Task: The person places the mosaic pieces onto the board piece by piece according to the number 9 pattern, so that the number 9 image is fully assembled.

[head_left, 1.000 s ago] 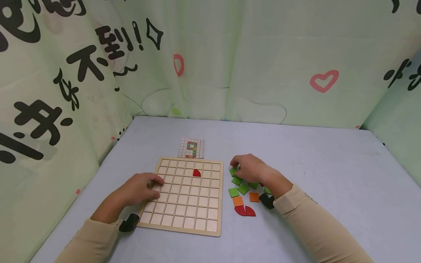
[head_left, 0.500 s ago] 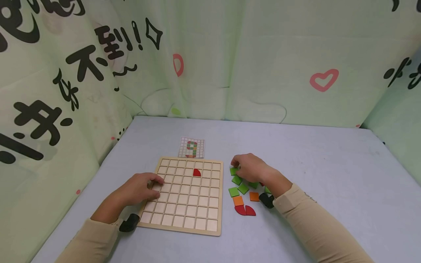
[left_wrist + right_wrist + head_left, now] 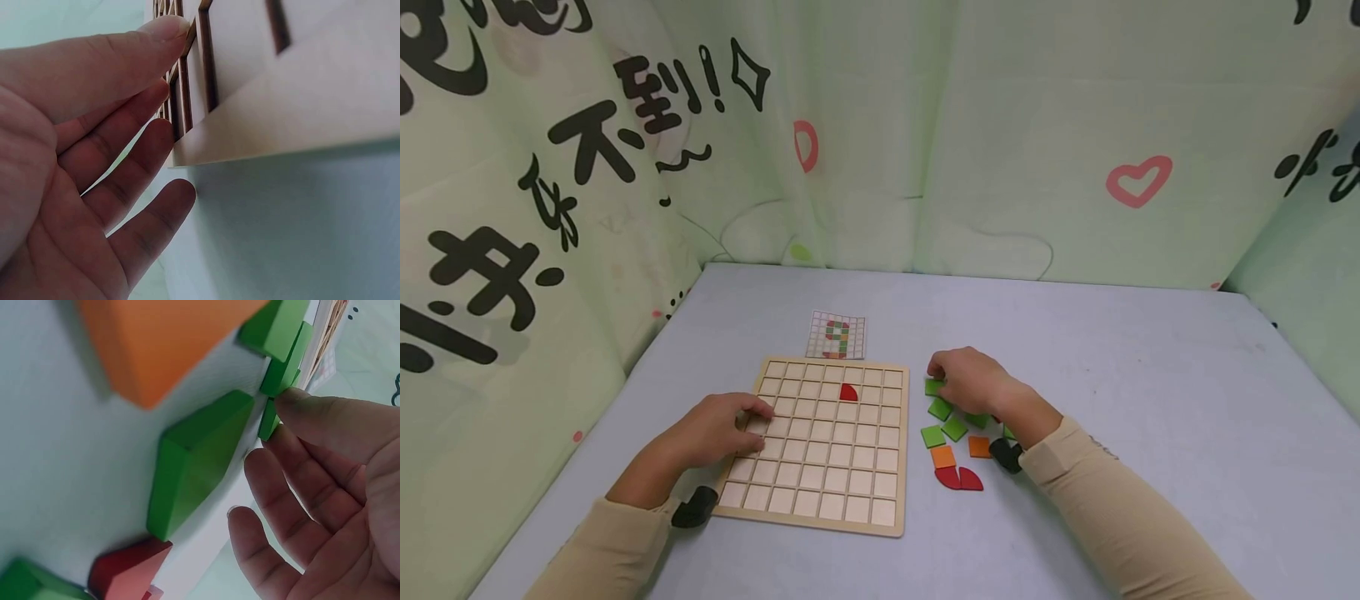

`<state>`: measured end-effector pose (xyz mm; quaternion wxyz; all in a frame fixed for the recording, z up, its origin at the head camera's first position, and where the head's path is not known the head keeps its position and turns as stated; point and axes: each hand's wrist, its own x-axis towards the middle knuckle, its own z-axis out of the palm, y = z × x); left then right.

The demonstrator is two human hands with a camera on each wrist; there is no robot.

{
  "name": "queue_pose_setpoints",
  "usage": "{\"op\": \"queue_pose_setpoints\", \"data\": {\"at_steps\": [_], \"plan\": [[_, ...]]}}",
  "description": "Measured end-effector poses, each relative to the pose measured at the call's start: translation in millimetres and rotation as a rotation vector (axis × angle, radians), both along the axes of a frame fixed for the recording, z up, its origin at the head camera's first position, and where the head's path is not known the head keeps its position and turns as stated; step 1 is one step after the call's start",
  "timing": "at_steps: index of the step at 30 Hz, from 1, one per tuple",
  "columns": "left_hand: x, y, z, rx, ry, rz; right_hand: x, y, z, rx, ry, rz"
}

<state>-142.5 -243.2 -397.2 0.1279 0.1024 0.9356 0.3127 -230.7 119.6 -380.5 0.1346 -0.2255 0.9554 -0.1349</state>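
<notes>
Left hand (image 3: 718, 429) is resting, fingers spread, at the left edge of the pale wooden grid board (image 3: 808, 523), right hand (image 3: 976, 380) is staying by a green square tile (image 3: 933, 388) near the board's far right corner, pinching or not I cannot tell, red quarter-circle piece (image 3: 847, 392) is lying unmoved on the board.

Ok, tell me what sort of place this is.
Likely a small curtained-off tabletop workspace: pale green printed curtains hang behind and beside the table, which bears a gridded wooden board and loose coloured tiles.
</notes>
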Motion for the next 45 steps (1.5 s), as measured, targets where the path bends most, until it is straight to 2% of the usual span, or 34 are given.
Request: {"op": "queue_pose_setpoints", "data": {"at_steps": [6,17,26,39,45], "plan": [[0.2,-0.5,-0.1,0.003,-0.001,0.003,-1.2,-3.9,-0.9,0.041,0.042,0.017],[-0.1,-1.1,-0.7,0.009,-0.008,0.003,-0.8,-7.0,-0.3,0.043,0.062,0.027],[-1.0,-1.1,-2.0,0.002,-0.006,0.001,-0.6,-15.3,5.9,0.019,0.085,0.033],[-0.6,0.3,-1.3,-0.005,-0.011,0.008,1.8,-32.6,11.7,-0.019,0.142,0.096],[-0.3,0.3,-0.6,0.003,-0.012,0.009,2.3,-43.0,14.6,-0.042,0.131,0.105]]}}
